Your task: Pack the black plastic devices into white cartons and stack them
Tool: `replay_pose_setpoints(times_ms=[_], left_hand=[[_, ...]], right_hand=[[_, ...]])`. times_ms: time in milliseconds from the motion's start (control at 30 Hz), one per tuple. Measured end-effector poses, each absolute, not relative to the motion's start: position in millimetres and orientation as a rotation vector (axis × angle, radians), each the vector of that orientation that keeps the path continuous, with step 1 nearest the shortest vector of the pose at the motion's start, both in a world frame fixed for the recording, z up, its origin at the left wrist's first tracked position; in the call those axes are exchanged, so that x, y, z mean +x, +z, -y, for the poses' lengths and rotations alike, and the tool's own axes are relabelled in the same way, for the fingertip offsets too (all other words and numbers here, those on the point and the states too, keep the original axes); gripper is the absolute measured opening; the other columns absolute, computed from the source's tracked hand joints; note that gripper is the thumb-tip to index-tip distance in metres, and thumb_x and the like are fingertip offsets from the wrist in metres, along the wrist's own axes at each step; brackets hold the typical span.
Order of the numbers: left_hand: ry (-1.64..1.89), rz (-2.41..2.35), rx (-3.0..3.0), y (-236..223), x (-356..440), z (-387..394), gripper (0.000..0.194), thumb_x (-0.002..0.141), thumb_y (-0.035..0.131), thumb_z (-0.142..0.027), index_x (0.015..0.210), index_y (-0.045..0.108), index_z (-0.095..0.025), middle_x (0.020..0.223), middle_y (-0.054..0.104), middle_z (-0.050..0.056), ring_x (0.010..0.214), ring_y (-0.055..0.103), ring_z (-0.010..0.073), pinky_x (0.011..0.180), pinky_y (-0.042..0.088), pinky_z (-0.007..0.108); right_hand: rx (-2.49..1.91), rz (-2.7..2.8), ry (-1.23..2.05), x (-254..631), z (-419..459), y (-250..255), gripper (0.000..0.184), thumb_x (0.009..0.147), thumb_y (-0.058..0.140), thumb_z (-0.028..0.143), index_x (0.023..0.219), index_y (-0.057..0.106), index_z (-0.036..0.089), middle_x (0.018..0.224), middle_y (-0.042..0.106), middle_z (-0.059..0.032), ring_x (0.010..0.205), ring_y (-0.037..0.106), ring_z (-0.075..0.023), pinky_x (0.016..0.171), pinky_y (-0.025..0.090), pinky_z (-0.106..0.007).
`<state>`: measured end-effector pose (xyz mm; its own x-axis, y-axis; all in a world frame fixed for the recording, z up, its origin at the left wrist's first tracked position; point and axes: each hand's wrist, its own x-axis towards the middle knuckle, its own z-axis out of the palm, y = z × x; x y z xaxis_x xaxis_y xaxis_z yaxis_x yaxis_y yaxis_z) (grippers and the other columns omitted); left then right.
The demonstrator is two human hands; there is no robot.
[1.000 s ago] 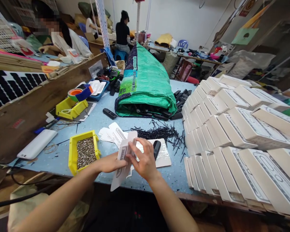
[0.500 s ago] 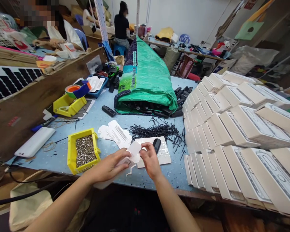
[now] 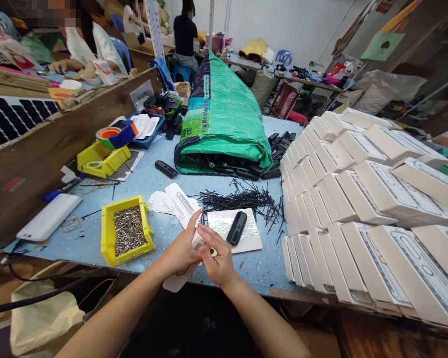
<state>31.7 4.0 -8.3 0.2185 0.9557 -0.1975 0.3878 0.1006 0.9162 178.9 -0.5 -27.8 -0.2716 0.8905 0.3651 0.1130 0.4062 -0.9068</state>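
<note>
At the table's front edge, my left hand [image 3: 182, 252] is wrapped round a white paper box [image 3: 176, 282] with dark print, its index finger pointing up. My right hand [image 3: 217, 254] presses its bent fingers against the upper end of that box. Much of the box is hidden by my hands. Just right of them, a black handheld device [image 3: 237, 228] rests on a white pad [image 3: 254, 231] with a shiny surface. Behind my hands lie several flat white printed cards [image 3: 182, 204], loosely fanned.
Stacked white boxes [image 3: 343, 199] fill the right side. A yellow bin of small metal parts [image 3: 130, 231] stands left. Black ties [image 3: 242, 199] lie before a green sack [image 3: 231, 119] of black devices. A white power bank [image 3: 48, 217] is far left. People sit behind.
The white paper box has tilted and its upper end is now mostly covered by my hands. My right hand has moved left and down against it, uncovering the black device.
</note>
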Motion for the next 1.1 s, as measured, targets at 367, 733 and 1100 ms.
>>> replay_pose_setpoints(times_ms=[367,733,1100], left_hand=[[1.212,-1.023,0.136,-37,-4,-8,0.041,0.086,0.057,-0.023,0.126,0.048,-0.021,0.11,0.067,0.009,0.09,0.068,0.0215,0.072,0.059,0.033],[1.121,-1.437,0.865,-50,15,22,0.07,0.066,0.074,-0.053,0.121,0.051,-0.016,0.125,0.057,0.017,0.115,0.057,0.0334,0.094,0.05,0.049],[0.847,-1.702,1.743,-72,4,25,0.066,0.07,0.068,-0.04,0.124,0.038,-0.017,0.1,0.067,0.007,0.084,0.069,0.0238,0.071,0.055,0.033]], right_hand=[[-1.315,2.116,0.896,282,-45,-32,0.034,0.076,0.063,0.011,0.108,0.057,0.02,0.116,0.063,-0.0092,0.114,0.058,-0.0234,0.106,0.039,-0.051],[-0.934,1.364,1.117,194,-16,-31,0.068,0.076,0.072,0.043,0.132,0.038,0.025,0.117,0.062,-0.0091,0.103,0.063,-0.0172,0.089,0.053,-0.031],[-1.367,2.306,0.837,112,-188,-54,0.014,0.079,0.061,0.008,0.088,0.07,0.01,0.106,0.064,-0.0131,0.108,0.056,-0.0209,0.102,0.039,-0.032]])
